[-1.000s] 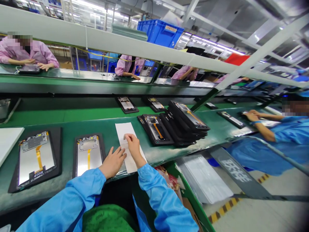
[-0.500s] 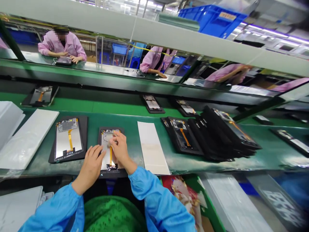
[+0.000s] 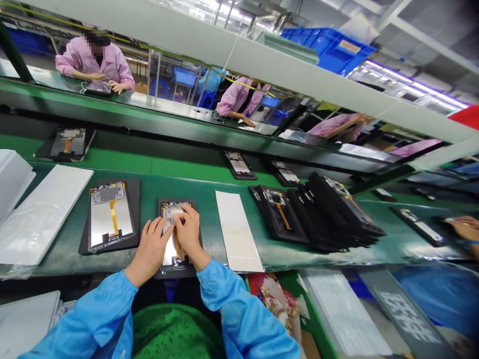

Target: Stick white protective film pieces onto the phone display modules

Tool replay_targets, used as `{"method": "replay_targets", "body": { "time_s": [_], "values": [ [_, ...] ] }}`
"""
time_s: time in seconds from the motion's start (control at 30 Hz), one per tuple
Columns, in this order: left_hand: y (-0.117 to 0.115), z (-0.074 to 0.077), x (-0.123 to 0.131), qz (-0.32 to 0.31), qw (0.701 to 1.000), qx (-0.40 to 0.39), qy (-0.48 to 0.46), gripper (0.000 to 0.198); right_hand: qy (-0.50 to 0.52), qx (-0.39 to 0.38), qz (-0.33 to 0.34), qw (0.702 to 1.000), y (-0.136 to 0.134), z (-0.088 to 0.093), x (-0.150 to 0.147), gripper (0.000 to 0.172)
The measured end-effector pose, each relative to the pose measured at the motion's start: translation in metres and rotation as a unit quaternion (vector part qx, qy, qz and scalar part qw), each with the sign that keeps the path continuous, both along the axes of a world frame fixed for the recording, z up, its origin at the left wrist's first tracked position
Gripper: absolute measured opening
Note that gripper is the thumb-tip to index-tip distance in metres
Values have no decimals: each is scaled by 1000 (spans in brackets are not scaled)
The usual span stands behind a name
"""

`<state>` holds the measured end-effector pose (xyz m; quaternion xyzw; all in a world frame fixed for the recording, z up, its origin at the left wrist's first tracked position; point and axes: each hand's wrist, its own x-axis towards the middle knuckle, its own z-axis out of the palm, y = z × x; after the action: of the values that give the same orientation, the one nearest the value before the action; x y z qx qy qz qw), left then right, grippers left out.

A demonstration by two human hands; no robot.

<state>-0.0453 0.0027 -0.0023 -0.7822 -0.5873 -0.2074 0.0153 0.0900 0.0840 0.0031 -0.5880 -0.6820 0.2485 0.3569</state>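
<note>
Right hand [image 3: 189,234] bent over the opened tablet [image 3: 170,253], fingers bunched at a pale patch [image 3: 175,211] (film or label, can't say), any grip on it hidden. Left hand [image 3: 151,247] loosely open at the tablet's left side, fingers fanned, nothing visibly held. Tablet lies on the worktop [image 3: 208,214] beside a white strip [image 3: 238,232], its orange ribbon partly covered.

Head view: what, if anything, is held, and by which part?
Cannot tell: left hand and right hand are over the open tablet; anything pinched there is too indistinct.
</note>
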Motion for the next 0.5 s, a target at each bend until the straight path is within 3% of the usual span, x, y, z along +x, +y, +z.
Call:
{"method": "replay_targets", "body": {
  "time_s": [0.23,0.5],
  "values": [
    [6,3,7,18,1000,-11,22,54,-2,13,-7,1000,0,-4,0,15],
    [5,-3,9,28,998,-9,53,53,-19,10,-8,1000,-1,-3,-1,13]
  ]
}}
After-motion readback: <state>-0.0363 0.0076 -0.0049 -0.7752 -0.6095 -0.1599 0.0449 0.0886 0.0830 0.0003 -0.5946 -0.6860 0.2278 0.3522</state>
